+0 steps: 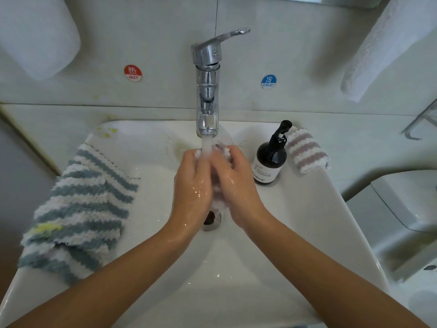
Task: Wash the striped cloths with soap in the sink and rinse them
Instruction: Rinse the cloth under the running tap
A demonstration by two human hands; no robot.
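Note:
Water runs from the chrome faucet (207, 95) onto a pink-and-white striped cloth (223, 149) bunched between both hands over the white sink (295, 209). My left hand (192, 183) and my right hand (236, 181) are wet and closed around it; most of the cloth is hidden between them. Blue-and-white striped cloths (80, 209) lie piled on the sink's left rim. Another pink-and-white striped cloth (307, 150) lies on the right rim behind a dark soap pump bottle (270, 159).
The drain (211, 218) sits just below my hands. White towels hang at the upper left (37, 34) and upper right (383, 43). Red HOT (133, 73) and blue COLD (268, 81) stickers flank the faucet. A toilet (402, 209) stands to the right.

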